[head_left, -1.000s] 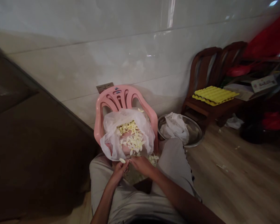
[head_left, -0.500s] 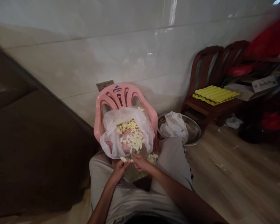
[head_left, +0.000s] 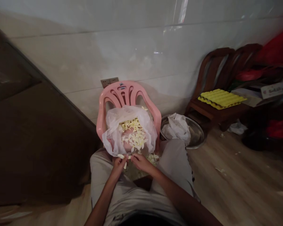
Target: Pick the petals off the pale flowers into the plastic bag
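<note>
Above my lap, my left hand [head_left: 119,163] is closed on a pale white flower [head_left: 120,156], whose long petals stick out past the fingers. Close beside it, my right hand [head_left: 139,161] is closed with its fingertips at the flower's other end. Just beyond my hands, a pink plastic chair [head_left: 157,116] bears an open whitish plastic bag [head_left: 112,138]. Loose pale flowers [head_left: 136,139] lie in the bag's opening and toward its near edge. More whitish pieces [head_left: 152,159] lie lower down between my knees, partly hidden by my right forearm.
Right of the pink chair, a metal basin [head_left: 199,138] holds a crumpled white bag [head_left: 176,127]. Farther right, a wooden chair [head_left: 204,108] carries yellow egg trays [head_left: 221,98]. A dark panel [head_left: 42,141] stands at my left, and a tiled wall [head_left: 80,56] rises behind.
My hands have shifted slightly up and left. Another petal-like pale piece now shows below my left fingers. The whole view has shifted a little.
</note>
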`<state>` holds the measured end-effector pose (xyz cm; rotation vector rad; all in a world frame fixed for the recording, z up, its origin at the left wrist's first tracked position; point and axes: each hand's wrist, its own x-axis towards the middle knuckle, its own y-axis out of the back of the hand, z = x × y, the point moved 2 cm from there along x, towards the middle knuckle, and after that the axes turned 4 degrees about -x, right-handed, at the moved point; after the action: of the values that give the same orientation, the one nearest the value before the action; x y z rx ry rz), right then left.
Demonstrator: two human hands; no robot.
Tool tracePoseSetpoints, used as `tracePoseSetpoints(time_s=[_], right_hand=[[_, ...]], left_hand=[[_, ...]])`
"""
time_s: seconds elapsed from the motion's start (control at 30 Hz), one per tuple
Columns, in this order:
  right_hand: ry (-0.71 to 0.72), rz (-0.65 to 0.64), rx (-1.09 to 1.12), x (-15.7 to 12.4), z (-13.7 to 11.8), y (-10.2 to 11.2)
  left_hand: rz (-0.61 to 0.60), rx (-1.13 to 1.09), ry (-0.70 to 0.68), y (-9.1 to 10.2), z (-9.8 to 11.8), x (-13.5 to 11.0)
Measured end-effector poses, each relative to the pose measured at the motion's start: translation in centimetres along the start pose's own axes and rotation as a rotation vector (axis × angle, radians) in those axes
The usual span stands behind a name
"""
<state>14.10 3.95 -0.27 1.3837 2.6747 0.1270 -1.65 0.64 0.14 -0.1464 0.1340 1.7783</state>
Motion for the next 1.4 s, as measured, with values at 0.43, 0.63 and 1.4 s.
tracePoseSetpoints(time_s=[0.43,0.63,1.4], right_hand=[[0.241,0.155,-0.447,0.0,0.4,1.1],[0.272,0.129,-0.465,-0.5,-0.5,1.3],[0.045,-0.107,-0.095,-0.7,-0.2,2.1]], left_hand=[[-0.071,0.173,-0.284,-0.2,1.2,-0.3],[-0.168,0.301,-0.259,-0.3,1.9,-1.0],[-0.162,0.088,0.012,-0.1,0.1,-0.4]])
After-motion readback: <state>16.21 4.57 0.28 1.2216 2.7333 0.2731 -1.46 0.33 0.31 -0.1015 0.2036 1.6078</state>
